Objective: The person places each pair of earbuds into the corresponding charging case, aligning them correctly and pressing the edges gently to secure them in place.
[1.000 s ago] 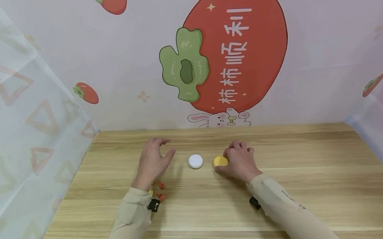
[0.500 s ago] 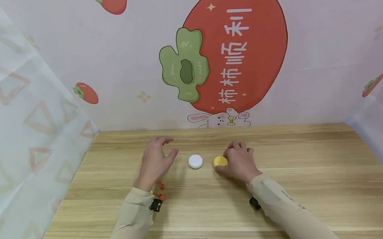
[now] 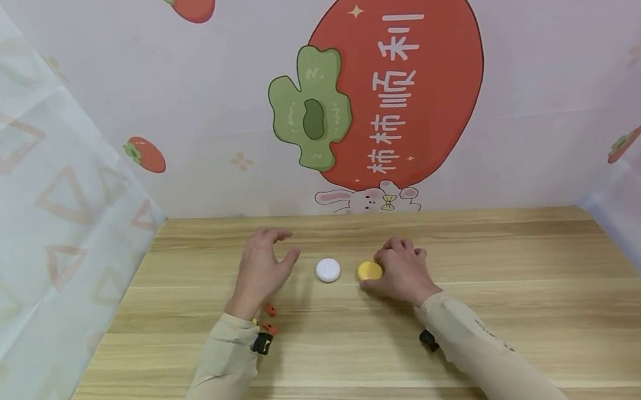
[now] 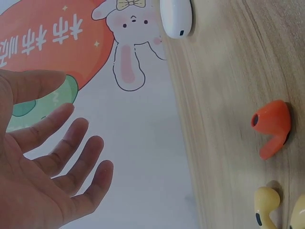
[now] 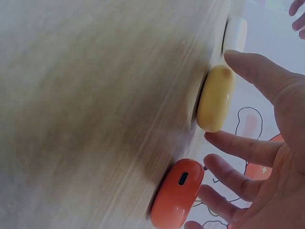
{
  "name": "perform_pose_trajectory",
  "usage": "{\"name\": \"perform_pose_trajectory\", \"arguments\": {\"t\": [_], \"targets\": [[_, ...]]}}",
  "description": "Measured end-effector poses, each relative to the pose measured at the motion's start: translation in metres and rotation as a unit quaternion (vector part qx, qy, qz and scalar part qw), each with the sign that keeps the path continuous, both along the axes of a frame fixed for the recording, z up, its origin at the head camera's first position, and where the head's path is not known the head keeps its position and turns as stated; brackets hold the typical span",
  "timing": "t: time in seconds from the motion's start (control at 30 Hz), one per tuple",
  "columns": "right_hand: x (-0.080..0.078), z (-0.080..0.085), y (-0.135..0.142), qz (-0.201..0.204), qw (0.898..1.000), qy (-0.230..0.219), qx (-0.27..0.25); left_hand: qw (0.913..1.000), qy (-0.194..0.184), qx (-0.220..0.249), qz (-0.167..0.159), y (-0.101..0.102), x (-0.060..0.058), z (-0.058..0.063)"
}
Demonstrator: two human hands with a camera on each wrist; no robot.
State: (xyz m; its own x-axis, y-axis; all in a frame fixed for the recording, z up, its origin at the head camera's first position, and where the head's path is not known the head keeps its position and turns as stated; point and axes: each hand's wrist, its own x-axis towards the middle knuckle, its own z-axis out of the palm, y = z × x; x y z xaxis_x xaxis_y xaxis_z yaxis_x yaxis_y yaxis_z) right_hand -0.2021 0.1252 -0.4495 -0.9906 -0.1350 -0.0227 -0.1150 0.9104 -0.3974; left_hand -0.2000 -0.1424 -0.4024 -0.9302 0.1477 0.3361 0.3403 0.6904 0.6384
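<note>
In the right wrist view, a rounded yellow earbud case (image 5: 216, 98) stands between the thumb and index fingertip of my right hand (image 3: 402, 272), which pinches it at its two ends. An orange earbud case (image 5: 177, 193) with a charging port lies close beside the other fingertips; the hand hides it in the head view. Just left of the yellow case, a white earbud case (image 3: 327, 270) rests on the table. My left hand (image 3: 262, 263) hovers left of the white case, holding nothing, its fingers loosely bent and thumb apart.
Near the left wrist, orange earbuds (image 3: 270, 329) and yellow earbuds (image 4: 266, 205) lie on the wooden table (image 3: 345, 374), partly behind the sleeve in the head view. A printed backdrop (image 3: 197, 108) rises along the table's back edge, with side sheets left and right.
My left hand has shifted slightly to the right, toward the white case. The right hand keeps its pinch on the yellow earbud case in the same place.
</note>
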Motion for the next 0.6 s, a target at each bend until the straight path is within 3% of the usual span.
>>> {"name": "perform_pose_trajectory", "arguments": {"t": [0.6], "targets": [[-0.0004, -0.0032, 0.0012, 0.009, 1.000, 0.024, -0.004, 0.9999, -0.008, 0.002, -0.006, 0.0064, 0.0009, -0.0013]]}}
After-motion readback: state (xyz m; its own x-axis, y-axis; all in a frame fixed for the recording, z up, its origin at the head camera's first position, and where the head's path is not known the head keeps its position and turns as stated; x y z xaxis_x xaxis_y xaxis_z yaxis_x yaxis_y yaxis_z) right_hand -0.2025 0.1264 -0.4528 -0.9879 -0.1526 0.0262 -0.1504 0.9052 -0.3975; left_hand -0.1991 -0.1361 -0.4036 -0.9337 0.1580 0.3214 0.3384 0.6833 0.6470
